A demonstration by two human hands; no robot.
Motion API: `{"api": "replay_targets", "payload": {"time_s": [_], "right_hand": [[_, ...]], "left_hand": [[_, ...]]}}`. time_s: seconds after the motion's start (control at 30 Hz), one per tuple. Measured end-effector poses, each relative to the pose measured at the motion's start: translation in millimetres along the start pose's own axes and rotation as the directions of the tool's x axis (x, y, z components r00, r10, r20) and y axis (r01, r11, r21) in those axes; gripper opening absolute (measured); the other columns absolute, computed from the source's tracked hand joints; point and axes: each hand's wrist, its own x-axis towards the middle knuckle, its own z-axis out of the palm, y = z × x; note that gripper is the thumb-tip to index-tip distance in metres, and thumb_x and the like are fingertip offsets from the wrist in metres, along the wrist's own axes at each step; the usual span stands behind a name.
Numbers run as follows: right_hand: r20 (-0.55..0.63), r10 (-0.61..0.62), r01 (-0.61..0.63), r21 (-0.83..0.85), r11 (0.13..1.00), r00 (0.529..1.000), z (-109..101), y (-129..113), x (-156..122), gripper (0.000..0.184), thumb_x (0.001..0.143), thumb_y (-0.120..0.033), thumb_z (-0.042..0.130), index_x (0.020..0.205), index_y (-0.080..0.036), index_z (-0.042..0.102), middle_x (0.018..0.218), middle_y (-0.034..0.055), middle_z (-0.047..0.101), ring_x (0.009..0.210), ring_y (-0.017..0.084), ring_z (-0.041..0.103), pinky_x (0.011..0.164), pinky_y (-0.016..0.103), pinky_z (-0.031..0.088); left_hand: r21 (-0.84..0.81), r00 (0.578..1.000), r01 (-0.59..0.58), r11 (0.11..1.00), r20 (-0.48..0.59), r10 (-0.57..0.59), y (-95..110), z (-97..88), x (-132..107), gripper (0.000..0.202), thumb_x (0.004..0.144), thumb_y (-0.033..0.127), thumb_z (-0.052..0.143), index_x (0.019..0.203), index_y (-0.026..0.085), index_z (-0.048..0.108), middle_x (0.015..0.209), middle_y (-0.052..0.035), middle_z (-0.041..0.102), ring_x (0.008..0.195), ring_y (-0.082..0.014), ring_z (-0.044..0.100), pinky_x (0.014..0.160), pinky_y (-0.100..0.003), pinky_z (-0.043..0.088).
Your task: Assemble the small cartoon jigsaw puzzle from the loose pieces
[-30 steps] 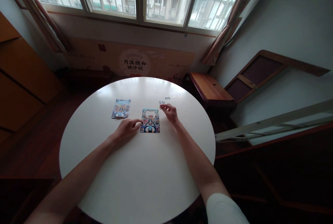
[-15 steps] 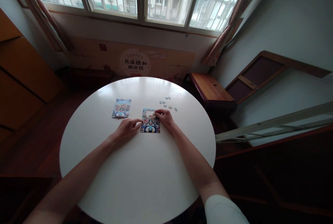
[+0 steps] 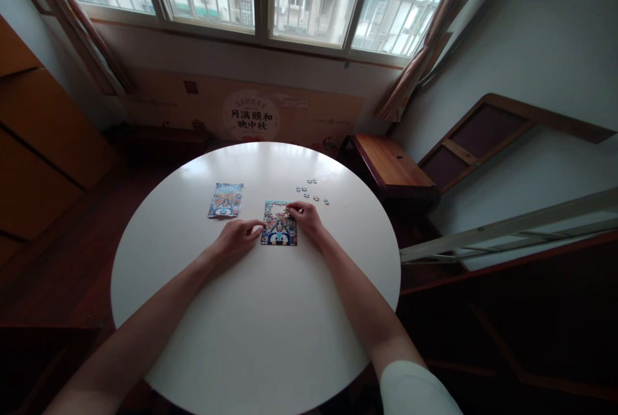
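A small jigsaw puzzle (image 3: 279,235) lies flat on the white round table, partly assembled, with a white gap in its upper part. Its lower part pictures a blue cartoon face. My left hand (image 3: 236,237) rests at the puzzle's left edge, thumb and forefinger brought together on the border. Over the upper right part of the puzzle, my right hand (image 3: 307,217) pinches a puzzle piece (image 3: 288,211) at the side of the gap. The fingers hide most of that piece. Several loose puzzle pieces (image 3: 315,199) lie beyond my right hand.
A printed picture packet (image 3: 226,201) lies left of the puzzle, showing the same cartoon face. The round table (image 3: 261,331) has a wooden bench (image 3: 393,161) behind it at the right. A pale metal rail (image 3: 506,228) runs along the right side. Barred windows are at the back.
Almost nothing differs. Both hands stay in place at the puzzle, with at most a slight shift of the right fingertips.
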Motion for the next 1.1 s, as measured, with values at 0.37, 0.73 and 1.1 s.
{"api": "replay_targets", "payload": {"time_s": [0.37,0.73,1.1], "right_hand": [[-0.026,-0.013,0.014,0.004,1.000,1.000,0.3,6.0,1.5,0.022,0.077,-0.024,0.056,0.091,-0.019,0.073,0.078,0.0032,0.070,0.065,0.014,0.058,0.064,0.027,0.048],[-0.013,-0.074,0.074,-0.046,0.996,0.997,-0.3,4.0,2.2,0.025,0.077,-0.015,0.048,0.082,-0.019,0.072,0.077,0.0018,0.064,0.064,0.011,0.054,0.065,0.026,0.045],[-0.010,-0.065,0.065,-0.039,0.997,0.998,-1.8,-2.2,-0.3,0.020,0.076,-0.015,0.050,0.078,-0.017,0.070,0.081,0.0034,0.066,0.068,0.013,0.056,0.064,0.026,0.045]], "left_hand": [[-0.009,1.000,0.009,1.000,0.003,-0.008,-0.7,1.1,0.3,0.034,0.088,0.037,0.045,0.106,0.023,0.071,0.052,0.0032,0.050,0.048,-0.0095,0.040,0.054,-0.022,0.024],[0.004,1.000,-0.006,1.000,-0.004,0.006,-0.2,0.3,-0.1,0.034,0.089,0.037,0.045,0.106,0.024,0.071,0.052,0.0040,0.047,0.048,-0.0086,0.040,0.053,-0.022,0.024],[0.009,1.000,0.001,1.000,-0.001,-0.001,-0.2,0.5,0.0,0.033,0.089,0.037,0.046,0.106,0.024,0.071,0.052,0.0042,0.048,0.048,-0.0088,0.041,0.053,-0.022,0.025]]}}
